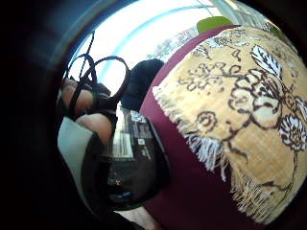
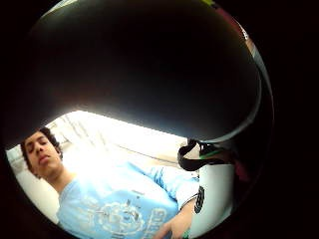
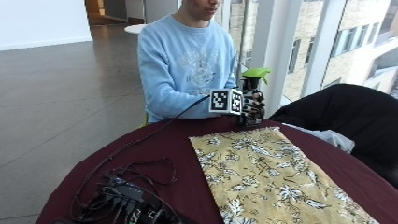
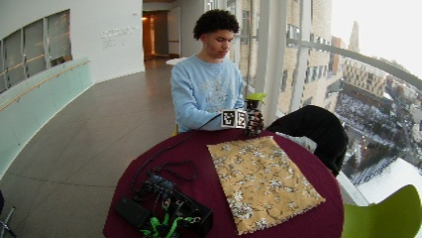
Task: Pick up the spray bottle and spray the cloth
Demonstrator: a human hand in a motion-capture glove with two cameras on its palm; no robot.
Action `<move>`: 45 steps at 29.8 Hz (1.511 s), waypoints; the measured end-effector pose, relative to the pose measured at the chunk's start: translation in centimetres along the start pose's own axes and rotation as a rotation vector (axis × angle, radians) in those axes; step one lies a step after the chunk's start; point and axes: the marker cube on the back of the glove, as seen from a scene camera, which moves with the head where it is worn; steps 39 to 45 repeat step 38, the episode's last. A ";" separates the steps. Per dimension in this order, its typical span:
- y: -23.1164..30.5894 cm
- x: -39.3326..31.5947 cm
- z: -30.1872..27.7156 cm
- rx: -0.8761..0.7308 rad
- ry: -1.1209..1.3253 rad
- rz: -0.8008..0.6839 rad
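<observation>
Right hand (image 3: 252, 108) wrapped round the dark spray bottle (image 3: 251, 95) – fingers curled on its body, green trigger head above. Bottle held upright just beyond the patterned cloth's (image 3: 267, 175) near-person edge – on the maroon table (image 3: 168, 154).

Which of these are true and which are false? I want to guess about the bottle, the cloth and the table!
1. The gloved right hand holds the spray bottle in its grip. True.
2. The bottle's top is red. False: it is green.
3. The cloth lies flat on the table. True.
4. The cloth is plain white. False: it is yellow with a flower pattern.
5. The bottle lies on its side on the cloth. False: it is upright, at the cloth's far edge.
</observation>
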 end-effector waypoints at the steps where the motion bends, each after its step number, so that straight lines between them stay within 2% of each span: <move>1: 0.1 0.0 0.0 -0.013 0.004 0.000; 10: 3.4 -0.2 -5.5 -0.015 0.127 0.010; 21: 13.5 1.3 -16.7 0.073 0.524 0.109; 31: 21.0 3.5 -23.2 0.126 0.729 0.205; 45: 22.3 4.1 -25.2 0.100 0.770 0.252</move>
